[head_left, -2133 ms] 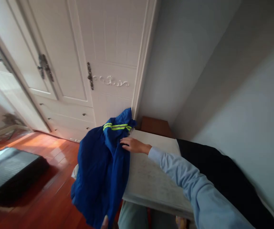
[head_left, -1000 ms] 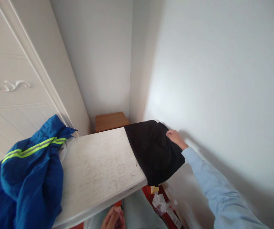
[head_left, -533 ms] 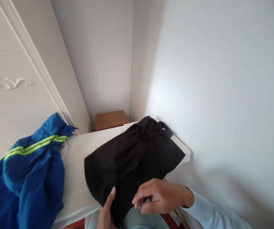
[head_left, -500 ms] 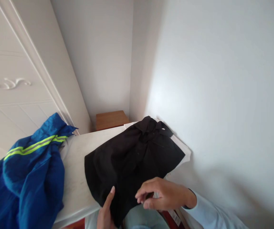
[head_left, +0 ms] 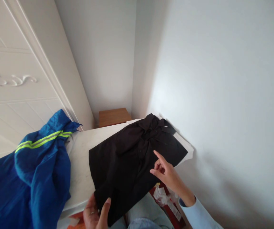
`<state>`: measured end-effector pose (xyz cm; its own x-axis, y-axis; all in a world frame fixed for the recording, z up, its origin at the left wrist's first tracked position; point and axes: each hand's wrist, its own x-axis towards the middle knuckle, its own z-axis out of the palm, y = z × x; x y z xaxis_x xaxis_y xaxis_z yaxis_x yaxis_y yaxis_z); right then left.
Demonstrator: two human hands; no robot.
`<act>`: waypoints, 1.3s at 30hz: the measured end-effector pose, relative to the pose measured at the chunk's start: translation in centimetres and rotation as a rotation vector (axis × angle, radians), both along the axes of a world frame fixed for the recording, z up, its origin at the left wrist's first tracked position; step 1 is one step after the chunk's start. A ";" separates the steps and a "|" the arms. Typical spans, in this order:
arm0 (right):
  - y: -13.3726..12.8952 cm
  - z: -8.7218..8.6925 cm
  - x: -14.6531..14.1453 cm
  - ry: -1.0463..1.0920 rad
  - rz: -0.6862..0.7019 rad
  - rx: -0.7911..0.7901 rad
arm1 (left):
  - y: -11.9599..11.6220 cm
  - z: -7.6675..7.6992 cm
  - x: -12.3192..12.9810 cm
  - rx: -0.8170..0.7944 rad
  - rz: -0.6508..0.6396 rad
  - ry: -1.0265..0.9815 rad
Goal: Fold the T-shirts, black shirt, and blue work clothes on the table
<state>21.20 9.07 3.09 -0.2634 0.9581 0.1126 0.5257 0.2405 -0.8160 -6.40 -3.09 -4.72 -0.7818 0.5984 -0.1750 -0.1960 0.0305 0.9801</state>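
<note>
A black button-up shirt (head_left: 125,159) lies spread over the white tabletop, its collar at the far end and its lower edge toward me. My left hand (head_left: 96,211) grips the shirt's near left corner, thumb on top and fingers at the edge. Over the shirt's right side is my right hand (head_left: 163,168), index finger stretched out and the other fingers curled, with nothing in it. Whether that fingertip touches the cloth I cannot tell.
A blue garment with yellow-green reflective stripes (head_left: 44,159) drapes over the table's left part. A wooden box-like piece (head_left: 114,117) stands in the corner. Walls close off the right and back. Below the table's edge, a red item with white packaging (head_left: 162,195) shows.
My right hand has moved up and forward from the near edge to over the shirt, its index finger now extended. My left hand has shifted slightly left, still at the shirt's near corner.
</note>
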 end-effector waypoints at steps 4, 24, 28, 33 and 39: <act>0.9 0.8 -4.7 -0.451 0.191 0.006 | -0.8 1.4 0.9 0.025 0.042 0.267; -2.0 -1.1 -4.0 0.093 0.173 -0.074 | 4.6 3.0 -1.4 0.113 -0.269 0.967; -2.5 -3.3 -0.7 0.112 0.015 -0.115 | 3.3 4.2 -3.2 0.004 0.236 0.536; -1.7 -5.5 1.1 0.089 -0.193 -0.032 | 2.6 5.2 -2.3 0.089 0.338 0.588; -0.7 -4.0 -1.9 -0.148 -0.170 -0.029 | 3.0 5.5 2.4 0.100 -0.257 1.014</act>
<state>19.30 8.35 -0.88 -0.1091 0.9924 0.0564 0.6716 0.1154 -0.7319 -3.96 -0.06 0.83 -0.3818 0.7425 0.5504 0.7189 -0.1356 0.6817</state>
